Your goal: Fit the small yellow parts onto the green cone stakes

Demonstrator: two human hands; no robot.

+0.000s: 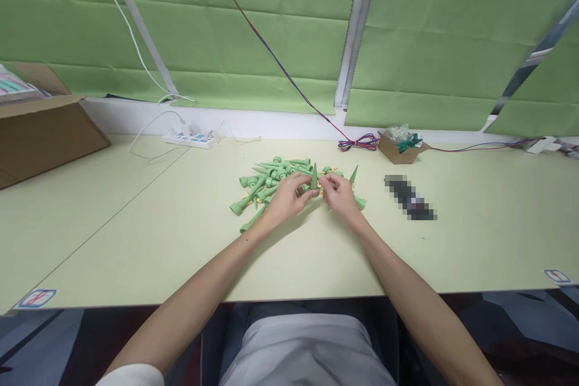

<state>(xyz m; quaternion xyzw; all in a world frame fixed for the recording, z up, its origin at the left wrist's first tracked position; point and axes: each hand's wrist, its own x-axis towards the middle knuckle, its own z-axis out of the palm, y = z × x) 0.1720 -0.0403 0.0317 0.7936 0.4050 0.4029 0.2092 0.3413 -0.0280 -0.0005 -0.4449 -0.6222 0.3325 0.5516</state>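
Observation:
My left hand (290, 196) is closed around a green plastic watering spike (314, 177), held with its pointed end up. Close beside it, my right hand (339, 194) pinches with thumb and fingertips; what lies between them is too small to make out. Small yellow pieces (322, 178) show around the right fingertips. Under and to the left of my hands spreads a heap of similar green spikes and capped tubes (261, 184), with yellow bits among them. Another pointed green spike (354, 174) sticks up just behind my right hand.
A blurred dark object (409, 198) lies on the table to the right. Behind it are a small open carton (400, 154) with plastic wrap and a coiled red-blue cable (359, 143). A white power strip (191, 137) and a large cardboard box (49, 132) are at the left.

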